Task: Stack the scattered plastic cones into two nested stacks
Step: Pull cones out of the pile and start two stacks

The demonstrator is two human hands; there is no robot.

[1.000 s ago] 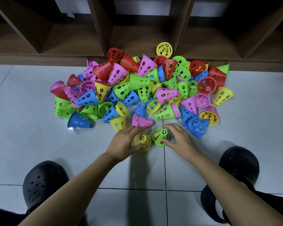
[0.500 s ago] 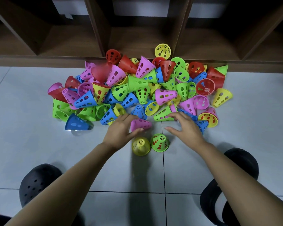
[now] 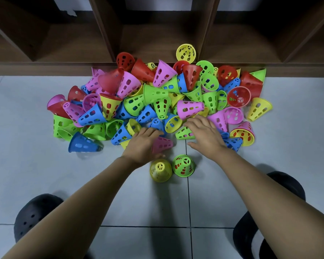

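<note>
A big heap of perforated plastic cones (image 3: pixel 155 94) in red, pink, green, blue and yellow lies on the floor against a wooden shelf. In front of it stand two upright cones side by side, a yellow one (image 3: pixel 160 170) and a green one (image 3: pixel 183 165). My left hand (image 3: pixel 141 144) lies at the heap's near edge, thumb and fingers around a pink cone (image 3: pixel 163 144) lying on its side. My right hand (image 3: pixel 206 135) hovers with spread fingers over the heap, just above a green cone (image 3: pixel 183 132) on its side.
The wooden shelf unit (image 3: pixel 157 68) with open compartments backs the heap; one yellow cone (image 3: pixel 186 53) sits on its ledge. My two black clogs (image 3: pixel 36 212) (image 3: pixel 269 212) stand on the grey tiled floor at the left and right.
Both hands left the two upright cones and moved forward to the heap. The left hand closed around the pink cone; the right hand spread over the green cone.
</note>
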